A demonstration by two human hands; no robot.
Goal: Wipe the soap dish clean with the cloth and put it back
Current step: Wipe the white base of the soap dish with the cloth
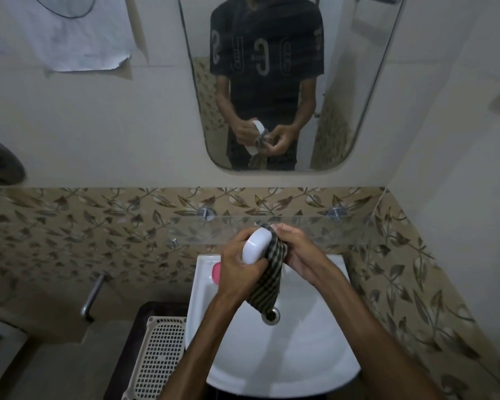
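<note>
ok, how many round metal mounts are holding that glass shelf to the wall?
2 visible: the left mount above the soap dish, the right mount near the corner. Another small metal fitting sits lower left; others may be hidden.

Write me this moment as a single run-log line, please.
stage: wiping | left hand: holds white soap dish | right hand: presses striped cloth to dish | location: over sink

We are in a small bathroom at home. We can tell from the white sink [274,356] with its drain [272,316], the mirror [289,82] on the wall above it, the glass shelf [315,226], and the brown tiles [98,226] with leaves on them.
</note>
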